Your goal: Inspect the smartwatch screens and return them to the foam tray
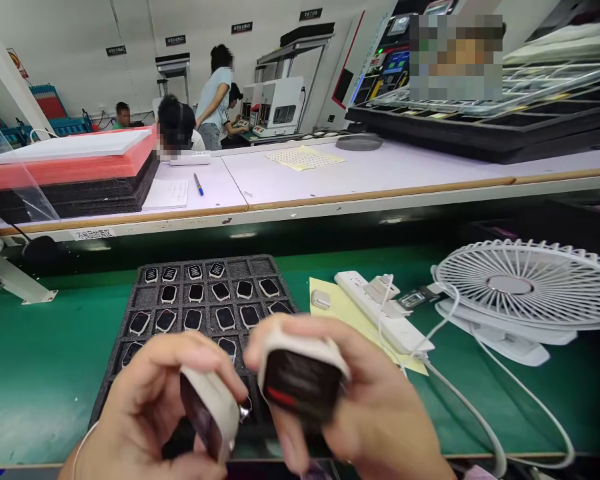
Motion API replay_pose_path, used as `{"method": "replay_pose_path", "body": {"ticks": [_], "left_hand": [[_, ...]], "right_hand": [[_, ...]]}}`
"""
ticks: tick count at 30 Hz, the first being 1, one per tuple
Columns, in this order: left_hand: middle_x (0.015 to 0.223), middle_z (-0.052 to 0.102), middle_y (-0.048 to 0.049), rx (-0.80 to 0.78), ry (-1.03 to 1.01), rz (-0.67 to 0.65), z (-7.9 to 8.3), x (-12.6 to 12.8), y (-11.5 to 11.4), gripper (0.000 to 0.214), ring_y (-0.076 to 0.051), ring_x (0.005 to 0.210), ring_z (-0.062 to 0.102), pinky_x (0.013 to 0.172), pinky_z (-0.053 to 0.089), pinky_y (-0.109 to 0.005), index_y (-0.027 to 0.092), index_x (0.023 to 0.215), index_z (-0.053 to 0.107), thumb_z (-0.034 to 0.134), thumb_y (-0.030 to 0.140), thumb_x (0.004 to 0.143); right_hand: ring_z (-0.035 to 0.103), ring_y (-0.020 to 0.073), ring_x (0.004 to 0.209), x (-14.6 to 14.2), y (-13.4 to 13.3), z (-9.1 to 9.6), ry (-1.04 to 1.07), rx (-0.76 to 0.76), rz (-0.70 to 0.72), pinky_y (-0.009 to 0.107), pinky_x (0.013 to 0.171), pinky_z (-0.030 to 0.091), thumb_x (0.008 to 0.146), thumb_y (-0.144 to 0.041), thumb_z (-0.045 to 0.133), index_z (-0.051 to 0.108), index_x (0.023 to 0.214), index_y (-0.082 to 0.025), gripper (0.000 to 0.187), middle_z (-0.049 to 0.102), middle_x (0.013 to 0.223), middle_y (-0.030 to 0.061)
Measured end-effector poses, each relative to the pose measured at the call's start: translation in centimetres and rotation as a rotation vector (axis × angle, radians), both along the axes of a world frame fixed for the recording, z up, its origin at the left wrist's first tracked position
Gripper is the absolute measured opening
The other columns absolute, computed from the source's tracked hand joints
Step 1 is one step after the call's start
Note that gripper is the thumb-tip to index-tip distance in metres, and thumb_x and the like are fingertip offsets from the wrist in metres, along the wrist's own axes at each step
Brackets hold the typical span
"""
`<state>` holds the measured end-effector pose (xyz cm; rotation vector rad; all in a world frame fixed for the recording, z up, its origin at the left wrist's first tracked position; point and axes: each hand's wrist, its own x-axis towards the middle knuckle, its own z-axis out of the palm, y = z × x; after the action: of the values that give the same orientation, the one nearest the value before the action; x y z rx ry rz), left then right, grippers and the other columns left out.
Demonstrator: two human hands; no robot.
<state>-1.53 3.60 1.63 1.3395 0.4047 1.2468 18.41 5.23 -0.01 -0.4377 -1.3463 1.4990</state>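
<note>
My left hand [150, 400] grips a smartwatch case [213, 407] on edge, its dark screen turned left. In my right hand [370, 400] is a second smartwatch case [303, 380], with a pale frame and a dark screen showing a red mark; it is blurred. Both hands are closed around the cases, above a dark foam tray [240, 268]. Rows of similar watch cases [196, 293] lie in the tray's compartments, and my hands hide its near part.
Right of the tray, a white power strip [375, 310] and a small pale case [321, 299] rest on yellow paper [350, 320]. A white fan [510, 287] with cables stands further right. Behind runs a raised shelf [290, 187] with foam stacks [70, 177] and trays [480, 127]. Several people are beyond.
</note>
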Motion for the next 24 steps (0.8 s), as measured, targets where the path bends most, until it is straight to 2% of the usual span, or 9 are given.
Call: {"method": "replay_pose_path", "body": {"ticks": [4, 8, 11, 15, 21, 24], "left_hand": [[0.096, 0.068, -0.0001, 0.012, 0.007, 0.086, -0.7, 0.3, 3.2, 0.052, -0.005, 0.06, 0.057, 0.051, 0.048, -0.011, 0.037, 0.122, 0.063, 0.076, 0.01, 0.08], [0.093, 0.067, -0.0002, -0.041, 0.016, 0.177, -0.8, 0.7, 5.3, 0.049, -0.004, 0.057, 0.056, 0.052, 0.05, -0.013, 0.031, 0.121, 0.062, 0.077, 0.013, 0.078], [0.091, 0.066, -0.0009, -0.039, 0.036, 0.234, -0.9, 1.0, 5.6, 0.048, -0.005, 0.057, 0.054, 0.049, 0.048, -0.013, 0.028, 0.12, 0.062, 0.078, 0.015, 0.077], [0.089, 0.065, 0.0004, -0.014, 0.046, 0.271, -1.1, 1.0, 5.6, 0.047, -0.005, 0.058, 0.056, 0.05, 0.049, -0.013, 0.029, 0.12, 0.062, 0.077, 0.014, 0.078], [0.098, 0.067, -0.0022, -0.024, 0.113, 0.349, -1.5, 0.9, 6.6, 0.051, -0.009, 0.071, 0.063, 0.06, 0.056, -0.017, 0.027, 0.126, 0.059, 0.076, 0.016, 0.079], [0.109, 0.068, -0.0047, -0.041, 0.128, 0.327, -1.6, 1.0, 7.3, 0.057, -0.013, 0.082, 0.067, 0.071, 0.059, -0.022, 0.027, 0.132, 0.057, 0.077, 0.017, 0.079]], "right_hand": [[0.069, 0.0172, 0.069, -0.7, 3.2, 1.2, 0.072, -0.167, 0.048, 0.037, 0.071, 0.059, 0.086, -0.04, 0.075, 0.062, 0.128, -0.034, 0.044, 0.07, 0.105, 0.0057], [0.065, 0.0174, 0.067, -1.2, 4.5, 1.1, 0.09, -0.233, 0.016, 0.037, 0.067, 0.057, 0.088, -0.046, 0.069, 0.064, 0.12, -0.029, 0.037, 0.07, 0.102, 0.0067], [0.061, 0.016, 0.06, -1.2, 4.7, 1.0, 0.099, -0.209, -0.037, 0.035, 0.06, 0.054, 0.092, -0.054, 0.062, 0.064, 0.114, -0.029, 0.034, 0.071, 0.104, 0.0074], [0.059, 0.0146, 0.054, -1.1, 4.9, 1.0, 0.072, -0.172, -0.033, 0.034, 0.056, 0.052, 0.093, -0.054, 0.06, 0.063, 0.111, -0.029, 0.031, 0.073, 0.096, 0.0054], [0.06, 0.013, 0.057, -1.5, 6.2, 0.5, 0.148, -0.204, -0.046, 0.029, 0.056, 0.05, 0.09, -0.047, 0.068, 0.064, 0.11, -0.029, 0.027, 0.071, 0.089, 0.0019], [0.06, 0.0136, 0.06, -1.5, 6.8, 0.3, 0.122, -0.209, -0.064, 0.03, 0.057, 0.05, 0.092, -0.045, 0.065, 0.064, 0.109, -0.026, 0.026, 0.068, 0.09, 0.0027]]}}
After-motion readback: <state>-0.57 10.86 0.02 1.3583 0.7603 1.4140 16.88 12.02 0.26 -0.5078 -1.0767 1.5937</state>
